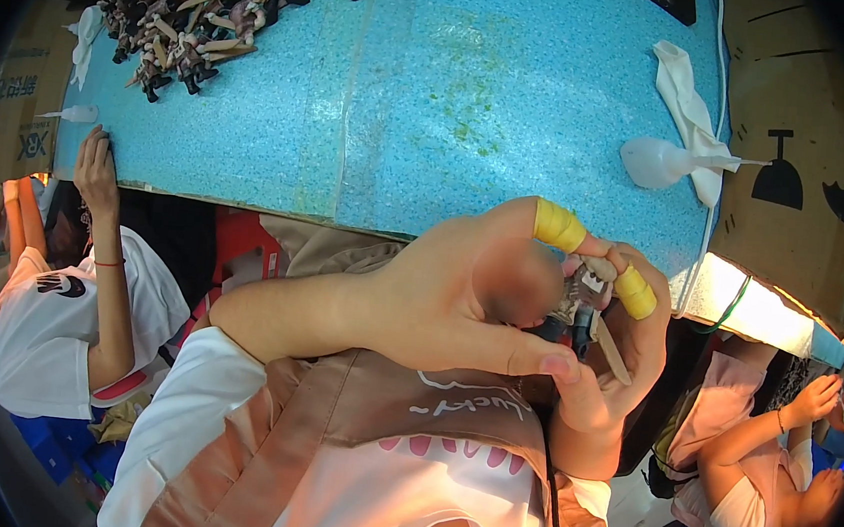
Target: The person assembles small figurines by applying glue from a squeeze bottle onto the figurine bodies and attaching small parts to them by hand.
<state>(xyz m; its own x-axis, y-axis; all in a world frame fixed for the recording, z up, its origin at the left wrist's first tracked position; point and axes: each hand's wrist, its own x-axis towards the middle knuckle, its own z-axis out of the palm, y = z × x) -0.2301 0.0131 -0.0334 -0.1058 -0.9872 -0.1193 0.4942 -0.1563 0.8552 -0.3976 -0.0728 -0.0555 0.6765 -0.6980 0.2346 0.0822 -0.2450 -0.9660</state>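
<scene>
Both my hands are drawn together just in front of the table's near edge. Between them is a small toy figurine (588, 288), with a pale upper part, dark legs and a flat tan piece jutting from its side. My left hand (461, 277) reaches in from the left, its fingers closed on the figurine's top and its thumb resting against my right thumb. Around the figurine's other side curl the fingers of my right hand (642, 333). Yellow tape wraps a finger of each hand. A blurred patch covers part of my left hand, and the figurine's lower end is partly hidden.
A heap of similar figurines (198, 8) lies at the far left of the blue table (405, 111). At right are a white squeeze bottle (657, 164) and a crumpled white cloth (688, 91). Cardboard boxes (799, 86) flank both sides. People sit at left and right.
</scene>
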